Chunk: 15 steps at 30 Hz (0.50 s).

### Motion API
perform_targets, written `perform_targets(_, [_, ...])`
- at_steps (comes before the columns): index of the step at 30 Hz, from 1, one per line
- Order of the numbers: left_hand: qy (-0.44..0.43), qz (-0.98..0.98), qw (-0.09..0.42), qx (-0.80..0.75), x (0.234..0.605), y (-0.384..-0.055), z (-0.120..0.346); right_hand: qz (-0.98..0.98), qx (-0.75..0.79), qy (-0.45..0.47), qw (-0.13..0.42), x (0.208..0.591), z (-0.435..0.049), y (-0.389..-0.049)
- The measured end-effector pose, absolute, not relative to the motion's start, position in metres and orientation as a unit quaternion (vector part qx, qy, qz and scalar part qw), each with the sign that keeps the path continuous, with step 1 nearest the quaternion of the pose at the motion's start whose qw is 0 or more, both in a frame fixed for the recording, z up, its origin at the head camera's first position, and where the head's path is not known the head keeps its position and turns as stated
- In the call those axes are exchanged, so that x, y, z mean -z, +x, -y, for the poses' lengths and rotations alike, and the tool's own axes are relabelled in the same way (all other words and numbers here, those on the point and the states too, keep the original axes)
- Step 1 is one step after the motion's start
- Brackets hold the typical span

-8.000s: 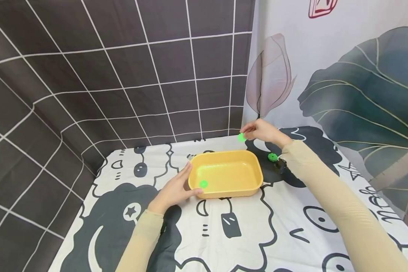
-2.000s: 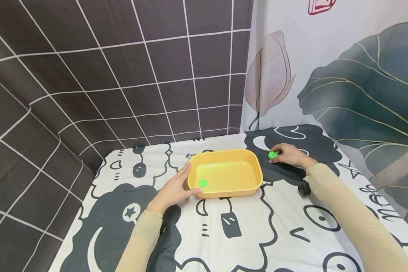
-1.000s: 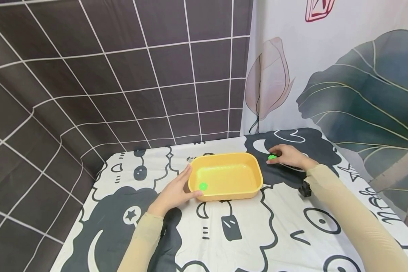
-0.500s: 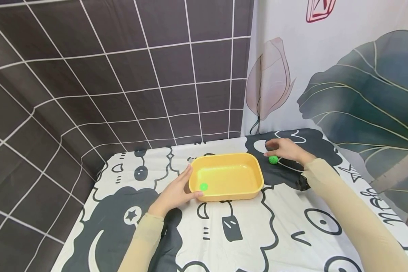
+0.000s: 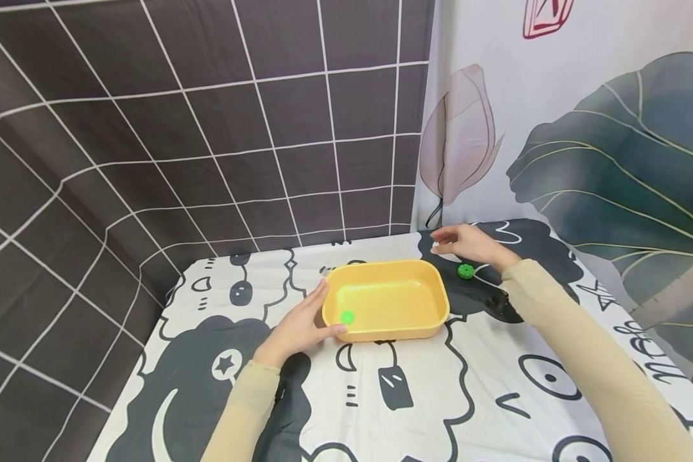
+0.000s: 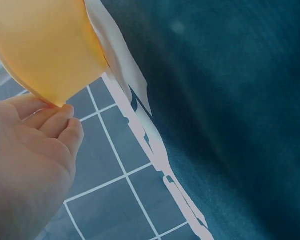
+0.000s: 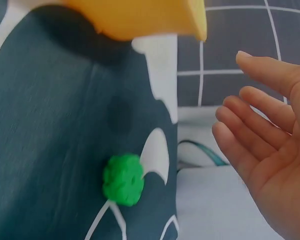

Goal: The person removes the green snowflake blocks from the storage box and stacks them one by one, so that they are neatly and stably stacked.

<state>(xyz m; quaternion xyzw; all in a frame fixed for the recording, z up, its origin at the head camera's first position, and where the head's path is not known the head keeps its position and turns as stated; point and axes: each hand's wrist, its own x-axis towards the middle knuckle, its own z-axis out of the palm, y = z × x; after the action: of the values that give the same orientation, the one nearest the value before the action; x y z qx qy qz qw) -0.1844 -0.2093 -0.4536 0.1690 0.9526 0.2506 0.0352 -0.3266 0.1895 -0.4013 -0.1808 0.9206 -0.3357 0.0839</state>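
Note:
My left hand holds the left end of a yellow plastic basin, thumb at the front rim and fingers along the side. In the left wrist view, its fingertips touch the edge of the basin. A small bright green disc lies in the basin's front left corner. My right hand is raised beyond the basin's right end, fingers loosely extended, holding nothing. On the dark part of the cloth below it sits a green notched wheel-like piece, whose centre hole shows on the wheel-like piece in the right wrist view.
A white cloth with black cartoon drawings covers the table. Behind hangs a dark grid-patterned curtain, with a white floral curtain at the right. A black wrist device is strapped under the right sleeve.
Eight seconds ago my right hand pinched a green disc in the air. It then held the piece on the cloth, let go, and has lifted away to the left. The left hand stays put.

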Motion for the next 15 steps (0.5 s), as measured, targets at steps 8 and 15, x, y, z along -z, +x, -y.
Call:
perform_targets(8, [0.171, -0.954, 0.034, -0.245, 0.452, -0.185, 0.209, -0.901, 0.368, -0.206, 0.104, 0.393, -0.170, -0.325])
perform_targets(15, [0.171, -0.954, 0.034, -0.243, 0.452, -0.185, 0.209, -0.878, 0.399, -0.229, 0.129, 0.387, -0.152, -0.324])
